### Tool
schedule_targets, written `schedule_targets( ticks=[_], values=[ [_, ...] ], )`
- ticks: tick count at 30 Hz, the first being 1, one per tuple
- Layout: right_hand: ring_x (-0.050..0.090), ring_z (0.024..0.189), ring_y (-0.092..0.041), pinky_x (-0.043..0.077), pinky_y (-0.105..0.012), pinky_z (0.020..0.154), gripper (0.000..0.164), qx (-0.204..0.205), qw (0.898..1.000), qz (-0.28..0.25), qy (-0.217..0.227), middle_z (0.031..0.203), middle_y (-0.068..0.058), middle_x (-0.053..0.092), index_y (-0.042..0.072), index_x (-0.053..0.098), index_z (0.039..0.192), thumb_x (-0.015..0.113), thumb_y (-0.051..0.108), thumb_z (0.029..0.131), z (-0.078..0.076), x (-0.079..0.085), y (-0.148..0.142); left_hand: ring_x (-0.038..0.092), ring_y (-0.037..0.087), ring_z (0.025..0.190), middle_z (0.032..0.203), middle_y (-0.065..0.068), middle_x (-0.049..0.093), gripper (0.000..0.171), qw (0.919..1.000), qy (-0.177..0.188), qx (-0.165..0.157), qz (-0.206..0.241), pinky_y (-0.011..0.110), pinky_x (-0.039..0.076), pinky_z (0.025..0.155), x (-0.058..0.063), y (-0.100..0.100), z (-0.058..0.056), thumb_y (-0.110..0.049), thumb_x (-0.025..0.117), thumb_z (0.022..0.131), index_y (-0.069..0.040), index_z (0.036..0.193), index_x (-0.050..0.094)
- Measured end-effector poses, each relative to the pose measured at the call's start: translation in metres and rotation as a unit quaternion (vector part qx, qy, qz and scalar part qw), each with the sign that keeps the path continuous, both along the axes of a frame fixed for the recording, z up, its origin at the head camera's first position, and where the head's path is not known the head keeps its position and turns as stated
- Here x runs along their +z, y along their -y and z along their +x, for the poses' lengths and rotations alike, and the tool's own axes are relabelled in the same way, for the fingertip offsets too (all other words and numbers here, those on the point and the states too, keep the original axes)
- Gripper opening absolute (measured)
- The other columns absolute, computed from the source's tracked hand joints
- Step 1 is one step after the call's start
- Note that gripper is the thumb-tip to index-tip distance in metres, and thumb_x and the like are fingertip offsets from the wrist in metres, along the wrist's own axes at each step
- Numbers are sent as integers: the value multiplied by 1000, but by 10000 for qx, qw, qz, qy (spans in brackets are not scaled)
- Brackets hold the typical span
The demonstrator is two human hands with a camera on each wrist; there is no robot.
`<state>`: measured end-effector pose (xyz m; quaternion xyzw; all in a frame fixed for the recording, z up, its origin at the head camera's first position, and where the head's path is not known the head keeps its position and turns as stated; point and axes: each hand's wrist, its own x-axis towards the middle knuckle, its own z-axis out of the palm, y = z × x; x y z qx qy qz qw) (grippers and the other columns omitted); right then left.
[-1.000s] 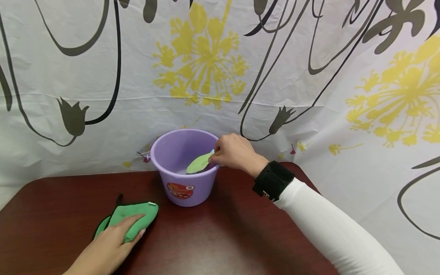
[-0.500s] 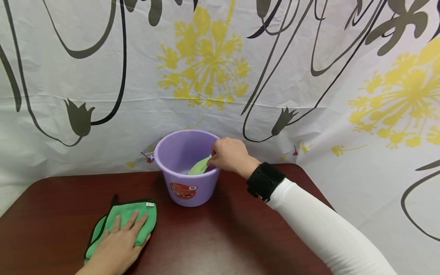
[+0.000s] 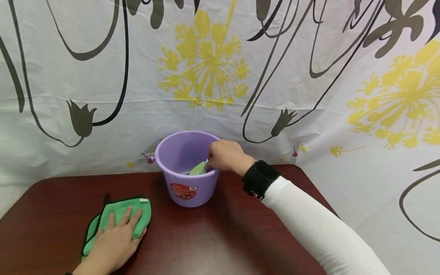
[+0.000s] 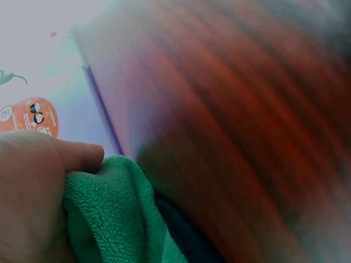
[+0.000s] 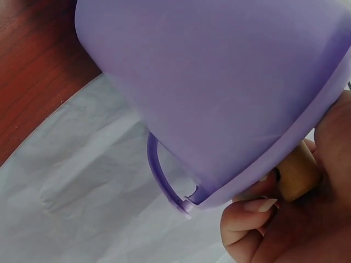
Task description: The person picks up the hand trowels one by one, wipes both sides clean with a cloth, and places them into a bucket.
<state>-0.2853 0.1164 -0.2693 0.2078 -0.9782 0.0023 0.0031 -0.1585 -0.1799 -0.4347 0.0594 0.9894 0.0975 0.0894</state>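
Observation:
In the head view my left hand (image 3: 115, 242) lies on a folded green cloth (image 3: 118, 210) with black edging, fingers straight and spread. The cloth's fluffy edge (image 4: 109, 213) sticks out beside the thumb in the left wrist view. My right hand (image 3: 225, 156) reaches over the right rim of a purple bucket (image 3: 192, 187). It pinches a flat, light green thing (image 3: 198, 169) that slants down inside the bucket; its kind cannot be told. Between the curled fingers a yellow-brown rounded end (image 5: 299, 172) shows in the right wrist view. The bucket wall hides the rest.
The bucket stands near the back edge of a dark red-brown wooden table (image 3: 206, 236). Behind it hangs a white curtain (image 3: 137, 76) printed with yellow and grey flowers. The bucket's purple handle (image 5: 162, 175) hangs down outside its wall.
My left hand has flattened and spread its fingers on the cloth, and both have slid slightly left. My right hand has lowered the light green thing deeper into the bucket.

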Motion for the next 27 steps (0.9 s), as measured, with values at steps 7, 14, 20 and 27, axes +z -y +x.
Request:
schedule_targets(
  ticks=[7,14,20,27],
  values=[
    [66,81,-12,55,-37,63,20,82,10000,7,5,81,11,73,26,77,76,86,44,77,-1,-2,4,19,73,137,161,27,30,67,10000,47,47,-35,86,33,93,0,-1,0,-53,46,104,-13,157,37],
    [68,83,-17,59,-43,69,28,195,9985,507,-47,86,5,73,21,74,82,85,46,79,-1,-1,13,18,73,137,162,28,29,68,9999,117,69,13,86,32,93,0,0,0,-55,45,104,-13,157,36],
    [67,81,-17,59,-44,70,27,466,9957,796,-3,83,3,71,17,71,79,83,41,82,-2,0,20,15,73,136,162,29,27,71,9996,285,86,34,87,30,93,-2,4,0,-55,47,103,-13,158,34],
    [68,83,-17,60,-42,74,23,844,9914,992,81,85,3,74,17,75,81,81,39,86,-1,1,20,15,73,137,162,30,27,74,9999,155,18,-8,87,31,93,-3,1,0,-58,47,102,-12,158,34]
  ],
)
